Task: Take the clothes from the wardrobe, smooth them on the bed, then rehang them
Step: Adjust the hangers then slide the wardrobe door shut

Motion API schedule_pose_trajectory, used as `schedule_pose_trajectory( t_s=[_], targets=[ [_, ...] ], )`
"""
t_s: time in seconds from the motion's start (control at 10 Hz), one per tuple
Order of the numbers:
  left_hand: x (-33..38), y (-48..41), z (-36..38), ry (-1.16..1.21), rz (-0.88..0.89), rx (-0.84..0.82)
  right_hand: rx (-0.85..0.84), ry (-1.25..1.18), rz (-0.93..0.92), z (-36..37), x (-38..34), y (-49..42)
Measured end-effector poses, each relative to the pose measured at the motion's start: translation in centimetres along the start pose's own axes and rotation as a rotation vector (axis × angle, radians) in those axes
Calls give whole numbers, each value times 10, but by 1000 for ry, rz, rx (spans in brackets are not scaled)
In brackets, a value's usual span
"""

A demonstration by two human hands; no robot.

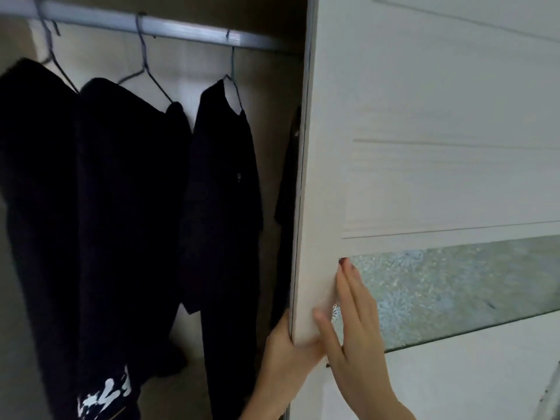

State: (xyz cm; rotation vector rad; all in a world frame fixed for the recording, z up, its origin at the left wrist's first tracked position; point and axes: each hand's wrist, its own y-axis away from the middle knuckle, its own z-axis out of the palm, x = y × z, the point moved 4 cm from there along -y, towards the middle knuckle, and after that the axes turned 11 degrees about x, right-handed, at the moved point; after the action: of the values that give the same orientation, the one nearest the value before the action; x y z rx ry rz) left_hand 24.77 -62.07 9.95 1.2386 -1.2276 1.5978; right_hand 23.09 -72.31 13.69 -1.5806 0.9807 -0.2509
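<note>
Now my left hand [281,353] grips the edge of the wardrobe's sliding door [424,116]: the fingers curl behind the edge, out of sight, and the thumb [309,344] presses on the pale front, so the hand is clamped on the door. My right hand [357,322] lies flat against the front of the same door just beside it, fingers [348,286] straight and close together, pointing up, the tips at the corner where the pale panel meets a patterned frosted glass strip [454,292] that runs across the door. That hand holds nothing; it only rests on the surface.

Left of the door edge, the wardrobe stands open. A grey metal rail [181,28] runs across the top, and thin wire hangers [145,65] hook over it. Dark clothes hang there, well apart from my hands: a black garment [30,177] at the far left, next to it a black top with a white print near the hem [106,398], then a dark shirt [224,192] on its own hanger. A further dark piece [286,207] shows as a narrow strip just behind the door edge, mostly hidden. The back wall of the wardrobe [266,95] is a light wood tone.
</note>
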Motion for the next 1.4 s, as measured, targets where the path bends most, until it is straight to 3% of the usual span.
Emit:
schedule_pose_trajectory(
  t_s=[0.1,0.2,0.3,0.4,0.5,0.6,0.8,1.0,1.2,1.4],
  targets=[
    [-1,2,-45,-40,3,66,-3,50,-134,18,-27,4],
    [-3,10,-110,-110,22,244,-12,36,-242,43,-68,10],
    [8,26,-170,-378,90,554,-19,-5,-346,71,-110,18],
    [16,31,-207,-478,315,659,-51,-6,-393,94,-137,28],
    [38,57,-251,-894,720,906,-92,-69,-413,124,-183,37],
    [51,68,-280,-1026,819,999,-130,-88,-444,144,-214,43],
    [60,82,-354,-1305,758,1115,-170,-138,-511,188,-286,59],
    [58,89,-403,-1378,672,1222,-211,-168,-506,213,-333,70],
    [57,87,-436,-1432,602,1254,-254,-209,-489,226,-363,74],
    [62,87,-449,-1386,600,1173,-309,-277,-457,226,-375,74]
  ],
)
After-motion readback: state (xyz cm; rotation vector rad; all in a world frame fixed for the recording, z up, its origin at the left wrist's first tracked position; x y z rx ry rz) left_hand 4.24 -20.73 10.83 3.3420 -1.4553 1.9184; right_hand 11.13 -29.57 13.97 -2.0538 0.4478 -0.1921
